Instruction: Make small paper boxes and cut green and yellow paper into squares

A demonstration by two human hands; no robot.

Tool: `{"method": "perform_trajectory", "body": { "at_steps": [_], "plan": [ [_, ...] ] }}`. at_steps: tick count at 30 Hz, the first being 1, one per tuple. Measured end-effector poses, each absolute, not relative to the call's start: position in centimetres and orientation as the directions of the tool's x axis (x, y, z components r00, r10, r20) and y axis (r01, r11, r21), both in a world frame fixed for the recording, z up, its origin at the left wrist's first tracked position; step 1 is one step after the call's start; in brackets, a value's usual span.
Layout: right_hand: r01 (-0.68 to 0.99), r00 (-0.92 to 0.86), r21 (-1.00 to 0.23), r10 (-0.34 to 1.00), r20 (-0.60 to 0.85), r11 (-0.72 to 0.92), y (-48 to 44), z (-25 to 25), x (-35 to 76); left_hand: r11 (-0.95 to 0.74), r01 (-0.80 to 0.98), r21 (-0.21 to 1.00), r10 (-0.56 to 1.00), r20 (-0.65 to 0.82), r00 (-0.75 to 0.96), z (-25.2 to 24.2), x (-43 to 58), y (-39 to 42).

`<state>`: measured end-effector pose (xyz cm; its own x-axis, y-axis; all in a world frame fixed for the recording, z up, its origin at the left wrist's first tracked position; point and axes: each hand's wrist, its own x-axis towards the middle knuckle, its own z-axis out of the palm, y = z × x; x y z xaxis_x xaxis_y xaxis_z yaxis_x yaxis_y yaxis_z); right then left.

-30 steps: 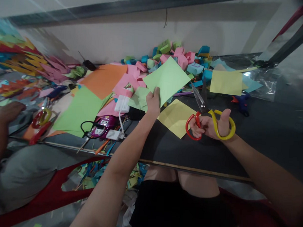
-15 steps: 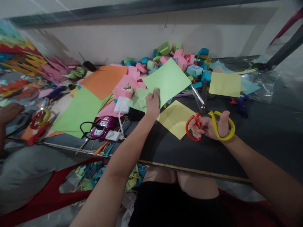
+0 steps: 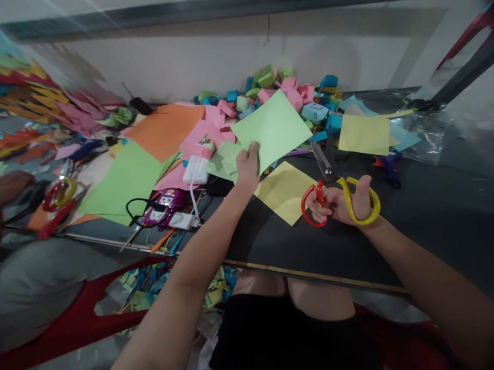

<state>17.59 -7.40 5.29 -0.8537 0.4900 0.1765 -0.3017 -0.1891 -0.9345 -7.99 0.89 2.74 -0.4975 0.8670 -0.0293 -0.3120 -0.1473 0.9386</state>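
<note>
My left hand (image 3: 248,164) pinches a sheet of light green paper (image 3: 278,129) at its lower corner, thumb on top. The sheet is held up above the table. In my right hand (image 3: 338,203) is a pair of scissors (image 3: 325,165) with one red and one yellow handle loop. My thumb is through the yellow loop and my fingers through the red one. The blades stand apart, their tips close to the right corner of the green sheet. Beneath, a yellow paper sheet (image 3: 286,192) lies on the dark table (image 3: 265,234). Another yellow sheet (image 3: 364,134) rests behind the scissors.
Pink, blue and green folded paper pieces (image 3: 286,89) are heaped along the wall. A green sheet (image 3: 123,183), an orange sheet (image 3: 168,128), a purple car-shaped item (image 3: 165,206) and a white charger (image 3: 183,220) lie leftward. Another person's hand (image 3: 10,187) is near red-handled scissors (image 3: 62,211).
The view has shifted slightly, so things sit a little further left. Both hands keep their hold, and the scissor blades remain apart beside the green sheet.
</note>
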Motion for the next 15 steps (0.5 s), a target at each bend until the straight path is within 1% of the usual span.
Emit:
{"method": "perform_trajectory", "body": {
  "at_steps": [3,7,11,15],
  "plan": [
    [-0.280,-0.852,-0.940,0.501,0.150,-0.195,-7.46,5.33,17.73,-0.177,-0.296,0.939,0.846,-0.008,-0.533,2.84,-7.94,0.85],
    [-0.265,-0.855,-0.944,0.500,0.136,-0.196,-7.48,5.26,17.80,-0.132,-0.308,0.942,0.846,-0.055,-0.531,3.17,-8.23,0.77],
    [-0.219,-0.862,-0.952,0.499,0.087,-0.212,-7.33,5.13,17.92,-0.101,-0.302,0.948,0.848,-0.077,-0.525,3.48,-8.38,0.60],
    [-0.265,-0.860,-0.939,0.494,0.127,-0.219,-7.33,5.47,17.93,-0.109,-0.307,0.946,0.856,-0.068,-0.513,3.52,-8.34,0.58]
  ]
}}
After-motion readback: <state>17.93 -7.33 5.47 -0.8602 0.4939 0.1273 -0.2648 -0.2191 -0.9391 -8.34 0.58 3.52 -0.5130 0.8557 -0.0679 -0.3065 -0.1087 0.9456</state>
